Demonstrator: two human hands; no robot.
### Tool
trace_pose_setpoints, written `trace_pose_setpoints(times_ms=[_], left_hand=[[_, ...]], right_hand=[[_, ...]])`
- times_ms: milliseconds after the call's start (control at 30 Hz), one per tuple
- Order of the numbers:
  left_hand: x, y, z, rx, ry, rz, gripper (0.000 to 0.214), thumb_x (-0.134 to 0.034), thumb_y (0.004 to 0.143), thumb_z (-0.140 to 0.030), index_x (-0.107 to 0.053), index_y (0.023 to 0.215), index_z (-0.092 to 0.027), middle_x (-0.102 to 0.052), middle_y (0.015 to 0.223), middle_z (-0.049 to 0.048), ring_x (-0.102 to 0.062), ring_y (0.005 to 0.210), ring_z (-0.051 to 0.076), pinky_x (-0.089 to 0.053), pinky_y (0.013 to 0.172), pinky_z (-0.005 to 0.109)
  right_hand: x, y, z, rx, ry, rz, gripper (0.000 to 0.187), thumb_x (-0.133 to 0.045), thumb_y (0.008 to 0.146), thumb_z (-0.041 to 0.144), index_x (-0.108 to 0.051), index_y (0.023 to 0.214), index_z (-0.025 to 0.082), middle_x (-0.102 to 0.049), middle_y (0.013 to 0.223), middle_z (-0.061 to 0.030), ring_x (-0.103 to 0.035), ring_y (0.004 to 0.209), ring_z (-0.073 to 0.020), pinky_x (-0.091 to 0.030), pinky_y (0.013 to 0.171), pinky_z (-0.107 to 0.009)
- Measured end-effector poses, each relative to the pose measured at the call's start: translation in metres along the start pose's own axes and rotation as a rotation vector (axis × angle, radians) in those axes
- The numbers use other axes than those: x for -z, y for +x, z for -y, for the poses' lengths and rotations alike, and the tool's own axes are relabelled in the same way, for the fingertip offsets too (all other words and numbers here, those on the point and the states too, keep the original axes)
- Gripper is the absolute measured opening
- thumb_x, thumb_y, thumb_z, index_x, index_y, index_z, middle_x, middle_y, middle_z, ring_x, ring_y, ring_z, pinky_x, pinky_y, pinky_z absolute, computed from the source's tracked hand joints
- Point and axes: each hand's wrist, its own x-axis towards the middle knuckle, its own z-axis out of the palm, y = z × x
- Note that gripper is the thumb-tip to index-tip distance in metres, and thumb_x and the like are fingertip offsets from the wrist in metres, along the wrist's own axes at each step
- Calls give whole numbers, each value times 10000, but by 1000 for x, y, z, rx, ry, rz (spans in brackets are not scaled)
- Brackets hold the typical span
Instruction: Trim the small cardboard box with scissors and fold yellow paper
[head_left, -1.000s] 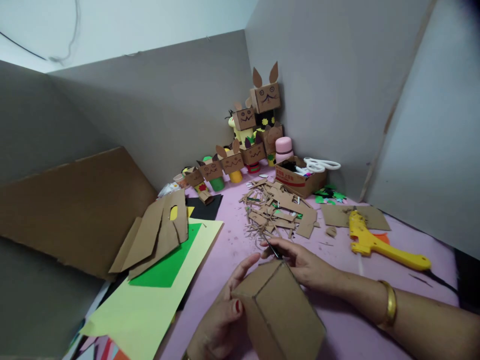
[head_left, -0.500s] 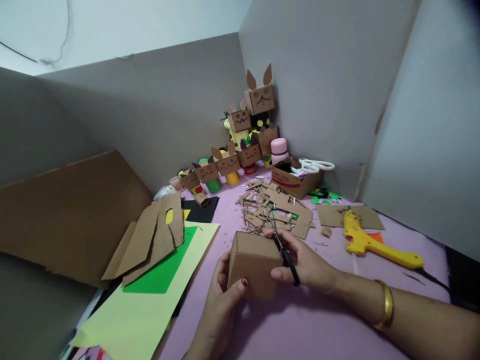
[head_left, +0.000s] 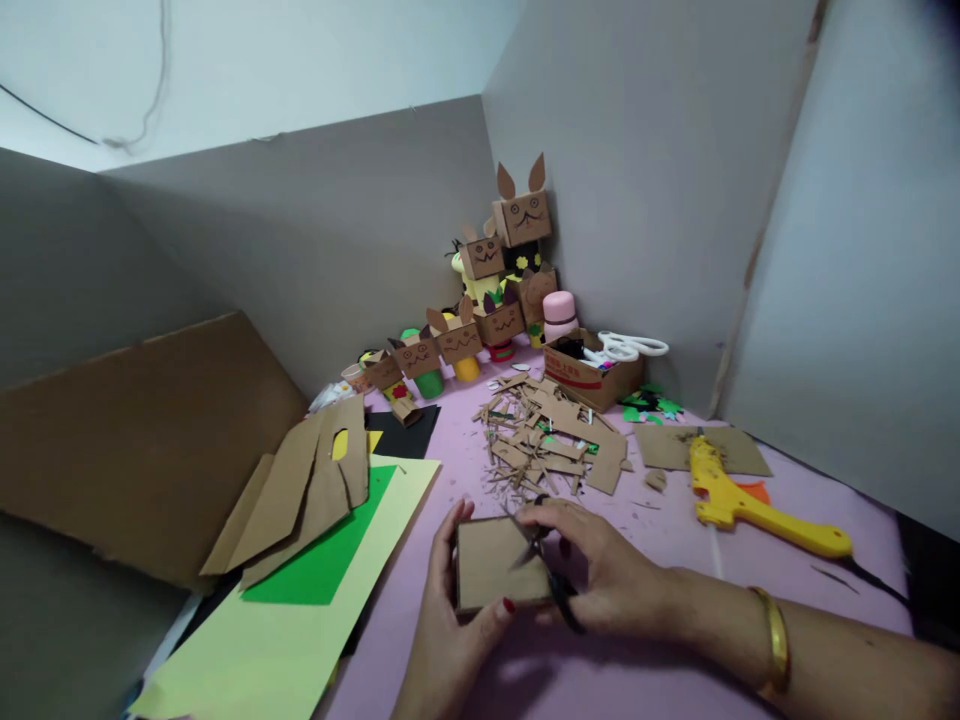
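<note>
A small brown cardboard box (head_left: 491, 565) is at the front middle, one flat face turned up toward me. My left hand (head_left: 461, 610) grips its left side, thumb along the near edge and fingers behind. In my right hand (head_left: 592, 570) is a pair of black-handled scissors (head_left: 559, 590), the fingers at the handles. The scissor blades are parted and lie over the box's top face; whether they touch it I cannot tell. Part of the right hand also rests at the box's far right corner. Beyond the box lies a heap of cardboard scraps (head_left: 555, 440).
A yellow glue gun (head_left: 757, 510) rests on a cardboard piece (head_left: 652, 447) at right. Several cardboard animal figures (head_left: 457, 340) stand at the back, beside a pink bottle (head_left: 559, 315) and a box with white scissors (head_left: 592, 375). Coloured sheets (head_left: 285, 640) and cut cardboard (head_left: 292, 500) lie left.
The box has been tipped so that a flat face now points up at me. My right hand and the scissors have moved slightly down and left, and the blades now cross over the box.
</note>
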Motion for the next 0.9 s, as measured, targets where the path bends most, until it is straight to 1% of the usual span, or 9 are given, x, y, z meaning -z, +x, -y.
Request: trace_pose_setpoints(times_ms=[67,167,300,433,567,667,767,833,900], left_hand=[[-1,0,0,-23,44,-32,830,-700,659,-490,-339,1346,-192,-430,1396,147,-480,1224,309,-452,971,376],[-1,2,2,-12,42,-25,792,-682,691,-479,-343,1343,-185,-442,1387,153,-470,1238,305,-438,988,384],[2,6,10,-45,-101,-10,805,-653,701,-556,-355,1349,-181,-407,1427,164,-424,1283,310,-434,995,372],[2,8,15,-60,-154,52,907,-715,651,-536,-320,1383,-175,-363,1461,180,-425,1280,335,-461,966,379],[-1,7,14,-17,-161,36,912,-759,637,-418,-298,1376,-146,-433,1396,205,-486,1221,339,-458,958,420],[0,7,12,-10,-211,27,872,-792,583,-386,-369,1298,-122,-527,1286,209,-537,1154,339,-456,945,442],[4,10,14,-56,-250,-2,837,-829,515,-354,-433,1223,-147,-572,1225,180,-551,1130,335,-459,935,438],[8,14,16,-87,-271,-30,816,-843,487,-322,-460,1192,-166,-592,1203,162,-557,1124,333,-466,927,427],[13,19,17,-114,-296,-75,794,-840,491,-317,-474,1182,-178,-599,1200,155,-577,1096,333,-486,898,418]], right_hand=[[-1,-1,-2,77,-67,-1,618,-760,621,322,-513,1173,194,-647,1049,-99,-602,905,-236,-469,792,-373],[0,-1,-4,86,-82,-26,639,-759,613,330,-504,1183,196,-644,1046,-102,-600,902,-238,-471,781,-372],[3,1,-4,-79,41,-80,658,-778,557,293,-522,1157,208,-616,1077,-84,-578,914,-223,-471,767,-337],[4,3,-3,-314,264,-112,685,-757,579,331,-489,1197,205,-567,1115,-73,-574,776,-165,-479,676,-295],[2,3,-4,-331,306,-31,705,-765,567,339,-484,1199,202,-560,1085,-63,-548,687,-134,-471,621,-277],[-1,2,-6,-297,257,-14,726,-755,596,396,-474,1232,186,-546,1142,-101,-559,742,-167,-480,667,-313],[-4,1,-12,-245,240,-17,731,-713,654,473,-465,1274,175,-524,1218,-135,-575,910,-241,-477,771,-366],[-4,1,-16,-213,232,-48,704,-686,689,503,-478,1285,192,-516,1261,-132,-530,1074,-287,-443,873,-398],[-4,2,-18,-207,219,-89,676,-670,711,518,-495,1284,203,-530,1265,-128,-489,1150,-304,-409,928,-415]])
